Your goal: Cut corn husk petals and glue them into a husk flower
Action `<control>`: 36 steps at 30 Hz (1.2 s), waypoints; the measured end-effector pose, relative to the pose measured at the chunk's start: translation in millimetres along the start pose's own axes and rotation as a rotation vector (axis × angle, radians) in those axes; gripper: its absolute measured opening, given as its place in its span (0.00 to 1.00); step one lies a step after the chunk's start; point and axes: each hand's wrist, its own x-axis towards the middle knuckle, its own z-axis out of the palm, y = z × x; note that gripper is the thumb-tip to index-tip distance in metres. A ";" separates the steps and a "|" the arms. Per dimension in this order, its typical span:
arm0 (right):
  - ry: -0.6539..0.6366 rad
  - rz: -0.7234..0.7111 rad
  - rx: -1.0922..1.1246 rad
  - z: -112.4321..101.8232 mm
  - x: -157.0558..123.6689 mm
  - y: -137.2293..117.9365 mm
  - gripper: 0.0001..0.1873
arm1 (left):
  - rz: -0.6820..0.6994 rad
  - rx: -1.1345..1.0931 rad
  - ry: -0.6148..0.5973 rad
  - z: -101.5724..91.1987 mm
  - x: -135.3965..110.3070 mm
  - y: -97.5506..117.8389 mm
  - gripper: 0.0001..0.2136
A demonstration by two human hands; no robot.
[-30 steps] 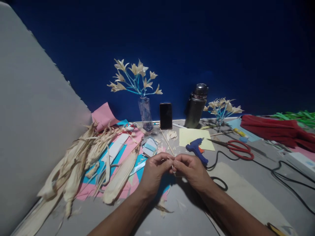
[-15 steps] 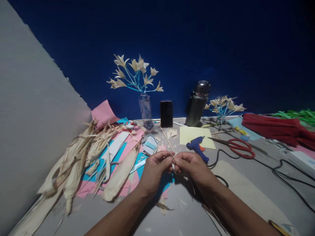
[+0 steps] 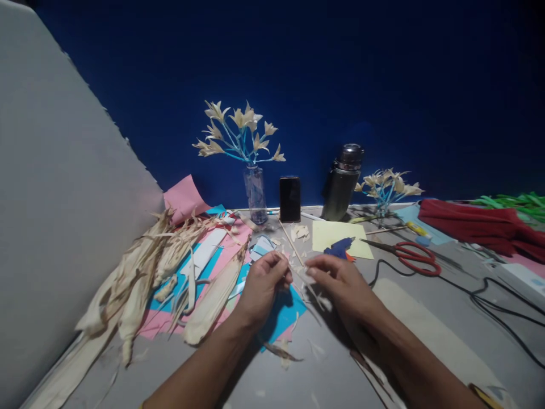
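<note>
My left hand point(image 3: 267, 285) is closed in a pinch over the blue paper; what sits between its fingertips is too small to make out. Across a small gap, my right hand point(image 3: 340, 279) pinches a thin pale stick point(image 3: 292, 243) that slants up toward the phone. Below the right fingertips, at the stick's lower end, hang narrow pale husk strips point(image 3: 315, 293). A blue glue gun point(image 3: 339, 248) lies just behind the right hand, partly covered by it. Dried corn husks point(image 3: 215, 298) spread to the left of my left hand.
Husk flowers stand in a clear bottle point(image 3: 255, 196) beside an upright phone point(image 3: 290, 199) and a dark flask point(image 3: 344, 184). Red-handled scissors point(image 3: 417, 258), a black cable point(image 3: 481, 298) and a red cloth point(image 3: 472, 224) lie at right. Pink paper point(image 3: 185, 194) is at left.
My hands, together before, have drawn apart, the left moving left and the right slightly right. The husk strips under the right fingers now show more. The view has shifted slightly.
</note>
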 end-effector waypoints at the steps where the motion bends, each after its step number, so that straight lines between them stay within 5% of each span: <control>1: 0.106 -0.050 -0.131 -7.6 -3.2 -5.5 0.12 | 0.002 -0.015 0.017 -0.9 0.9 1.2 0.14; 6: 0.159 -0.145 -0.681 -51.4 -43.0 -9.3 0.13 | -0.017 -0.056 0.006 -1.4 0.8 4.0 0.16; 9: 0.090 -0.007 -0.904 -66.7 -68.8 11.7 0.09 | -0.036 -0.093 -0.012 -0.2 -0.1 3.7 0.17; 13: -0.062 0.146 -0.986 -69.7 -81.8 32.2 0.05 | -0.038 -0.095 -0.019 0.4 -0.1 4.3 0.16; 20: -0.044 0.214 -1.011 -68.5 -80.6 37.0 0.06 | -0.071 -0.233 -0.010 0.1 1.5 4.4 0.17; 24: 0.002 0.205 -0.900 -74.5 -84.1 48.0 0.07 | -0.065 -0.306 0.018 -1.3 3.1 7.1 0.18; 30: -0.125 0.395 -0.025 -87.1 -94.3 28.6 0.21 | 0.019 -0.143 -0.004 -4.4 0.7 15.8 0.14; 34: -0.127 0.239 -0.134 -81.0 -84.9 6.4 0.13 | 0.036 -0.128 -0.025 -4.5 0.5 16.8 0.11; 36: -0.025 0.196 -0.225 -69.1 -78.0 3.8 0.11 | -0.005 -0.258 -0.003 -2.5 -0.4 17.5 0.10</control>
